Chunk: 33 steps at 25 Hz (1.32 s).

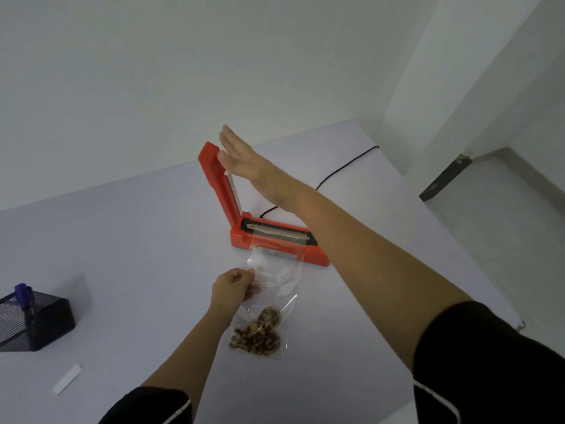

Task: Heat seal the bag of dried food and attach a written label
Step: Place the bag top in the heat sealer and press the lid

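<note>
Left hand [234, 286] pinching left side of clear bag [275, 289], bag mouth lying across orange sealer base [318, 258] mid-table [137, 240]. Dried food [258, 336] sitting in bag's near end. Right hand [241, 154], fingers straight, hovering at top of raised sealer lid [218, 185]. Mesh holder [39, 322] with blue pen [23, 293] standing near left edge; label strip [67, 379] lying nearer near edge.

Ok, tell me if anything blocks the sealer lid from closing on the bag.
Nothing visible does. Under the raised lid, only the mouth of the bag lies across the sealing strip; the left hand pinches the bag short of the base.
</note>
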Tool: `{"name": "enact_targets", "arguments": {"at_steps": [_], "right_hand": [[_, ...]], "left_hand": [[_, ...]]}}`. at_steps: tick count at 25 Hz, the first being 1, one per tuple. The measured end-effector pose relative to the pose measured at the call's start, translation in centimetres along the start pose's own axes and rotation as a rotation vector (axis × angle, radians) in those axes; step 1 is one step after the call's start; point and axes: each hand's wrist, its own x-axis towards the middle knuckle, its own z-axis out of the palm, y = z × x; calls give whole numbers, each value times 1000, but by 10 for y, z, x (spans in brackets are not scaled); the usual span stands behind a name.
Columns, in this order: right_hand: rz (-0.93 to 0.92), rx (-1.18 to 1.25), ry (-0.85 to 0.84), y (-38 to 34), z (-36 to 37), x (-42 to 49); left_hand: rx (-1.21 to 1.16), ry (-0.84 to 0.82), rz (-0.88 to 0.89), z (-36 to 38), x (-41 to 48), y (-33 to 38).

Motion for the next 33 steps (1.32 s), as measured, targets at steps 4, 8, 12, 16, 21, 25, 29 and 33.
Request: {"name": "enact_targets", "arguments": {"at_steps": [4, 8, 12, 16, 21, 25, 29, 33], "right_hand": [[46, 18, 363, 51, -30, -6], [422, -307, 517, 133, -63, -58], [601, -405, 197, 174, -57, -86], [507, -614, 206, 181, -53, -89], [457, -794, 253, 171, -49, -90], [489, -850, 238, 174, -48, -89], [504, -858, 235, 177, -48, -89], [504, -872, 230, 178, -49, -89]], "left_hand": [[3, 4, -12, 1, 1, 1], [-6, -35, -5, 2, 3, 14], [58, 3, 98, 16, 8, 33], [199, 193, 135, 35, 17, 43], [392, 399, 185, 51, 17, 54], [526, 410, 293, 57, 13, 56], [617, 387, 368, 56, 12, 50], [749, 350, 444, 56, 15, 47]]}}
